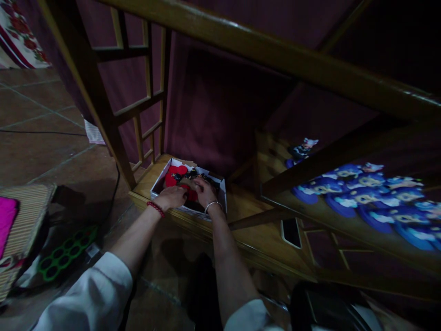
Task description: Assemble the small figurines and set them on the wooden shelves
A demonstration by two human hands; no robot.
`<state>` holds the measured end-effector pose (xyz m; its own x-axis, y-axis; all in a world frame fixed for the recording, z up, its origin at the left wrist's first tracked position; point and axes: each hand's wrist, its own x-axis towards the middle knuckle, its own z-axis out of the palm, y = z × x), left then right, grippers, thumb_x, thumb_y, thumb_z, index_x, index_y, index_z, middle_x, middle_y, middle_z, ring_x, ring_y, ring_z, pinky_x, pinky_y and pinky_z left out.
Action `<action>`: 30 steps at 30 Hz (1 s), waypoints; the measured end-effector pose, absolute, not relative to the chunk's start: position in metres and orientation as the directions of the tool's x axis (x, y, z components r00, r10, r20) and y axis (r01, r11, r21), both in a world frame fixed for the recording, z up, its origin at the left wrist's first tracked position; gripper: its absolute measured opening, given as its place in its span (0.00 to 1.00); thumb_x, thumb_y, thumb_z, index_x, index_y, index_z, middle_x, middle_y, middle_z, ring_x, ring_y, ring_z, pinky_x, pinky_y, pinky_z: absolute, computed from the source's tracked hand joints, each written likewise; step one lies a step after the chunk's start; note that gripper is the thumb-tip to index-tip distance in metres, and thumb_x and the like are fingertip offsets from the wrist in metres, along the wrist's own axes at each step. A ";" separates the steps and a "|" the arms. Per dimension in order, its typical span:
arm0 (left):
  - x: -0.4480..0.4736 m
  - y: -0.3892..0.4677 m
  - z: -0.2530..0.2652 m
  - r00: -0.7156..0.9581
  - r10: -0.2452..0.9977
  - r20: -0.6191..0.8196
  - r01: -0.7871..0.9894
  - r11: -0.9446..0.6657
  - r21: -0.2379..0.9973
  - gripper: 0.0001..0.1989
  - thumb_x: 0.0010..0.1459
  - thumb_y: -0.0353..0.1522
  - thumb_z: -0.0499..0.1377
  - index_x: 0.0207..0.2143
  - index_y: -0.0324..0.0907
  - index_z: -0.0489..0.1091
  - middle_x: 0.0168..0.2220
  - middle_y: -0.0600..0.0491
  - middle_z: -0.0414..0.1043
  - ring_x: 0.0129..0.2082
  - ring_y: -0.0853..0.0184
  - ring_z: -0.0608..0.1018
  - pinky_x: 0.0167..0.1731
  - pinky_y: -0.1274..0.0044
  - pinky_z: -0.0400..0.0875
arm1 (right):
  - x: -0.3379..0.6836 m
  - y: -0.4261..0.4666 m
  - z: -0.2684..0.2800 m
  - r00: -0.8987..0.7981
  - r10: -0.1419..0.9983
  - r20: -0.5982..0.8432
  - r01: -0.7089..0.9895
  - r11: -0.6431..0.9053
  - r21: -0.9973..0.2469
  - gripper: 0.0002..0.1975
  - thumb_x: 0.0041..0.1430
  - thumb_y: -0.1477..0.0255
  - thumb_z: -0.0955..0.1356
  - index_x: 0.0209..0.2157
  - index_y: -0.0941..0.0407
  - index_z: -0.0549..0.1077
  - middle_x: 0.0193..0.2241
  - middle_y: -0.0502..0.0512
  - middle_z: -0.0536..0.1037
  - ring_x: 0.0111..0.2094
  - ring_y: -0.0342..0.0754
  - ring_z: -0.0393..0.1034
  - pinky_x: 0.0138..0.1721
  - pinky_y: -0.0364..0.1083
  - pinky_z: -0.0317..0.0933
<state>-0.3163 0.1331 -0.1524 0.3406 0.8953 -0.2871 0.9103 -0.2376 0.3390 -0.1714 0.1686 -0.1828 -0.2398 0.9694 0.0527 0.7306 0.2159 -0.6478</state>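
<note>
A white cardboard box (223, 194) sits on the lower wooden shelf, holding red round pieces (181, 170) and small dark objects (193, 173) too blurred to name. My left hand (171, 197), with a red bead bracelet at the wrist, reaches over the box's near side. Its fingers curl down among the red pieces, the tips hidden. Inside the box, at the right, is my right hand (206, 192), a pale bracelet on its wrist. Its fingers are bent together beside a brownish piece; what lies between them cannot be made out.
A wooden shelf frame (241, 37) surrounds the box. Several blue figurines (365, 195) stand on a shelf at right. A phone (291, 232) lies on the lower shelf (255, 236). On the floor at left are a green holed tray (65, 255) and a cable (115, 193).
</note>
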 end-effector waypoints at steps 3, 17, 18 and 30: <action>-0.312 0.134 -0.153 0.326 0.902 -0.283 0.920 -0.234 0.316 0.17 0.56 0.33 0.45 0.43 0.40 0.67 0.43 0.42 0.72 0.43 0.57 0.74 0.40 0.69 0.67 | -0.174 0.176 -0.180 -0.247 0.965 0.086 0.786 0.251 -0.565 0.20 0.53 0.80 0.59 0.47 0.57 0.67 0.51 0.54 0.67 0.53 0.42 0.59 0.55 0.43 0.51; -0.313 0.133 -0.157 0.344 0.900 -0.268 0.907 -0.245 0.344 0.15 0.55 0.31 0.45 0.41 0.38 0.67 0.42 0.42 0.72 0.41 0.59 0.75 0.39 0.71 0.68 | -0.203 0.212 -0.170 -0.275 0.961 0.026 0.928 0.272 -0.256 0.20 0.53 0.79 0.60 0.47 0.56 0.69 0.45 0.60 0.67 0.45 0.48 0.64 0.47 0.43 0.57; -0.313 0.133 -0.156 0.345 0.900 -0.267 0.906 -0.244 0.346 0.15 0.55 0.31 0.45 0.41 0.38 0.67 0.42 0.42 0.72 0.41 0.59 0.75 0.39 0.71 0.68 | -0.203 0.211 -0.170 -0.259 0.966 0.010 0.935 0.253 -0.249 0.19 0.53 0.78 0.60 0.46 0.56 0.70 0.44 0.60 0.68 0.44 0.48 0.64 0.46 0.43 0.57; -0.310 0.134 -0.160 0.335 0.906 -0.258 0.910 -0.240 0.339 0.14 0.56 0.33 0.45 0.40 0.40 0.66 0.42 0.43 0.72 0.41 0.59 0.75 0.39 0.71 0.68 | -0.204 0.212 -0.182 -0.189 0.982 -0.009 0.962 0.183 -0.204 0.11 0.53 0.77 0.62 0.37 0.58 0.72 0.40 0.59 0.72 0.41 0.47 0.67 0.41 0.41 0.58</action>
